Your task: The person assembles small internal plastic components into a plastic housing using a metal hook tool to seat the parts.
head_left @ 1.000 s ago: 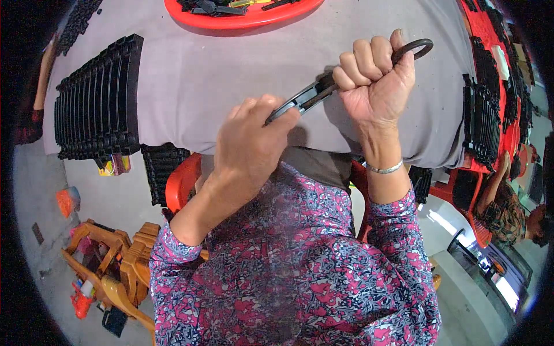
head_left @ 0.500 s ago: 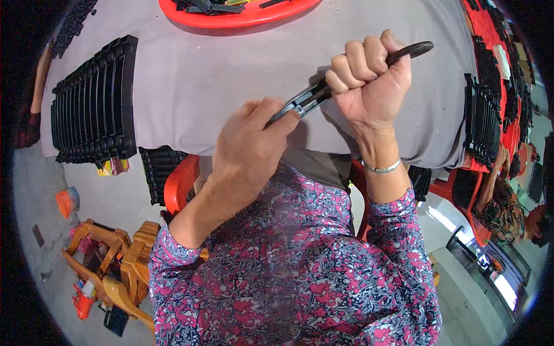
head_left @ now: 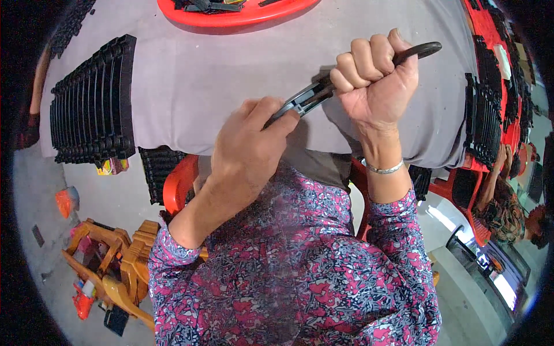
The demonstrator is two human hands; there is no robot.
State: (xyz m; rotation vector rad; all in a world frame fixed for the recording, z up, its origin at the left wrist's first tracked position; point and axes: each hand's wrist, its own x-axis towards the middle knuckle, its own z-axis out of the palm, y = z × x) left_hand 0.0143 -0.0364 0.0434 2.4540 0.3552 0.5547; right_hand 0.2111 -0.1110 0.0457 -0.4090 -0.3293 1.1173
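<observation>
A long, narrow black and grey slotted piece [head_left: 310, 96] slants up to the right between my hands, above the cloth-covered table. Its kind is not clear. My left hand [head_left: 248, 138] pinches the lower, greyish end between thumb and fingers, and covers the tip. My right hand [head_left: 378, 78] is closed in a fist round the upper part, palm side towards me. A dark, rounded, curved end [head_left: 427, 49] sticks out past the thumb side of that fist. Whether this is one piece or two joined together is hidden by the right hand.
A red tray [head_left: 242, 17] with loose black parts lies at the far side. A stack of black slatted parts [head_left: 92, 98] stands at left, another stack [head_left: 483, 118] at right. Below are a red chair [head_left: 176, 184] and wooden furniture [head_left: 109, 254]. Another person [head_left: 502, 207] is at far right.
My right fist has shifted slightly to the right, with the curved end reaching farther out. My left hand keeps its pinch in nearly the same place.
</observation>
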